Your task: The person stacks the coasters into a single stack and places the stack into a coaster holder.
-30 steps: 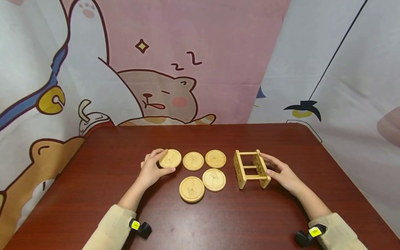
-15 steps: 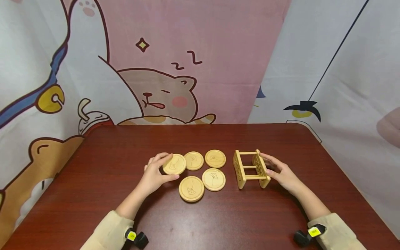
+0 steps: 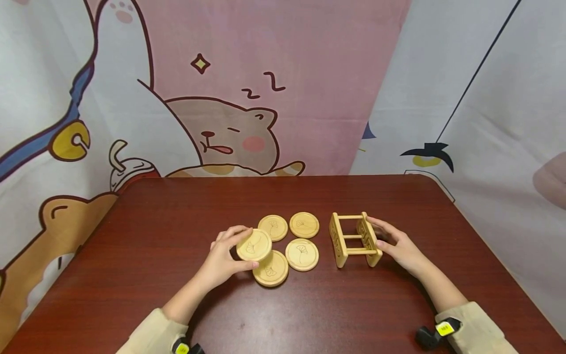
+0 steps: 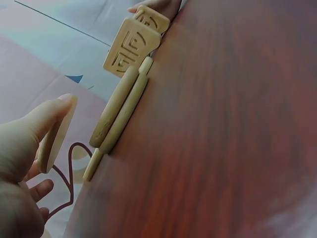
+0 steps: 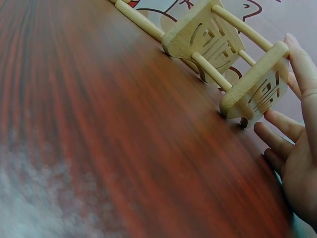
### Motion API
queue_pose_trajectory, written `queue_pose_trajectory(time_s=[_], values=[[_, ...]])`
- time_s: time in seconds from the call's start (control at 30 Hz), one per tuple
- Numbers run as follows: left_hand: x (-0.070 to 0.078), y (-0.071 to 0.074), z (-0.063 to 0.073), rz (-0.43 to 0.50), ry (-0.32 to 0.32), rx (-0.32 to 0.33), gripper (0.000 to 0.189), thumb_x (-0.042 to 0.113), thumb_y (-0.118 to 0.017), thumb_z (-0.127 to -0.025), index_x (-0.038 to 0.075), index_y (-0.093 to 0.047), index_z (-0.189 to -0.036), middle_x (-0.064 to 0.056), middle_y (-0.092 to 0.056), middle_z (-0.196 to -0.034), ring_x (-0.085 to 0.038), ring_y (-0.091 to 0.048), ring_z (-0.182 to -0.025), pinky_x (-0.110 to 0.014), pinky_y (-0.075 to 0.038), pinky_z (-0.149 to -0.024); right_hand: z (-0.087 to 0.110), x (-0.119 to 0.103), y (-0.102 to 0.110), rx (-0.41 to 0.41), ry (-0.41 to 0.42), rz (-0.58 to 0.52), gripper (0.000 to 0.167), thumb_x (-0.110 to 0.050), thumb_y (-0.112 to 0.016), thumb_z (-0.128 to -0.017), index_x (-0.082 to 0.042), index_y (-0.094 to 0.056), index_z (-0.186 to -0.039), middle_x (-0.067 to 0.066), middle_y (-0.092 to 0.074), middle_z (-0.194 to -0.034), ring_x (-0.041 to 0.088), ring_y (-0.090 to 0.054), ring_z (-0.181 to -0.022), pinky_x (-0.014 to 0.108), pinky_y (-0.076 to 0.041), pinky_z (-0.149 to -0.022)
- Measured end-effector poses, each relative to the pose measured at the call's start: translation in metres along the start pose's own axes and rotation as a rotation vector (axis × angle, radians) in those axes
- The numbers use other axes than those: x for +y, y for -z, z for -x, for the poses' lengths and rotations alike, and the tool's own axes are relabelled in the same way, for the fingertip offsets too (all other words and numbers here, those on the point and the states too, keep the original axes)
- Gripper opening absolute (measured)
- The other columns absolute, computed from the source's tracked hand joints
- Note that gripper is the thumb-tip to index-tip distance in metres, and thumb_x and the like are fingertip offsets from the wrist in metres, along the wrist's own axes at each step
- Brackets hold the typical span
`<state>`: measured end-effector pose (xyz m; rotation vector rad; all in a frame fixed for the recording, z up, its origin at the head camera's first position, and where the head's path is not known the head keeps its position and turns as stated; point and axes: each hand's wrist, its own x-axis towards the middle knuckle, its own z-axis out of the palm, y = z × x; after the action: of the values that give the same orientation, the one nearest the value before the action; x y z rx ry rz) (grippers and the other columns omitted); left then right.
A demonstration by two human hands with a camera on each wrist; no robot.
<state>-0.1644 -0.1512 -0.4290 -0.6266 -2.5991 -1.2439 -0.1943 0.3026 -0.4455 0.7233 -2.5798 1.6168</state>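
now closer to the rack [image 3: 338, 241]: raised disc [image 3: 254, 245] in left grip [image 3: 222, 259].
shifted rightward, the left grip pinches the raised disc's edge, the carry apparently unfinished; four flat discs [image 3: 302, 254] lie just right of this grip. the right grip [image 3: 401, 249], fingers relaxed, touches the rack directly to its left.
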Motion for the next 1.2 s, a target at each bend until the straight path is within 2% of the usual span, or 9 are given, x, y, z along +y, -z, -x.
queue_pose_trajectory(time_s=[0.33,0.67,1.2], values=[[0.006,-0.006,0.004,-0.009,-0.025,-0.058,0.078,0.034,-0.089,-0.062,0.009,-0.061,-0.130,0.002,-0.053,-0.130,-0.025,-0.044,-0.117,-0.050,-0.027,-0.087,0.000,-0.001,0.000,0.000,0.000,0.007,0.058,-0.002,-0.057,-0.094,-0.008,-0.036,-0.148,0.022,-0.048,-0.134,0.006,-0.049,-0.116,0.022,-0.042,-0.088],[0.007,-0.013,0.008,0.010,-0.028,-0.106,0.077,0.032,-0.089,-0.061,0.010,-0.061,-0.130,0.007,-0.053,-0.130,-0.021,-0.043,-0.117,-0.043,-0.027,-0.086,0.000,0.001,0.000,0.002,0.005,-0.001,0.057,-0.002,-0.057,-0.094,-0.008,-0.037,-0.147,0.023,-0.047,-0.135,0.005,-0.049,-0.116,0.022,-0.043,-0.087],[0.013,-0.017,0.013,0.054,-0.018,-0.202,0.077,0.036,-0.087,-0.065,0.012,-0.058,-0.133,0.006,-0.050,-0.135,-0.022,-0.039,-0.122,-0.046,-0.025,-0.090,0.000,0.002,0.000,0.005,0.000,0.010,0.058,-0.004,-0.058,-0.094,-0.009,-0.037,-0.147,0.021,-0.048,-0.134,0.005,-0.049,-0.115,0.023,-0.043,-0.087]])
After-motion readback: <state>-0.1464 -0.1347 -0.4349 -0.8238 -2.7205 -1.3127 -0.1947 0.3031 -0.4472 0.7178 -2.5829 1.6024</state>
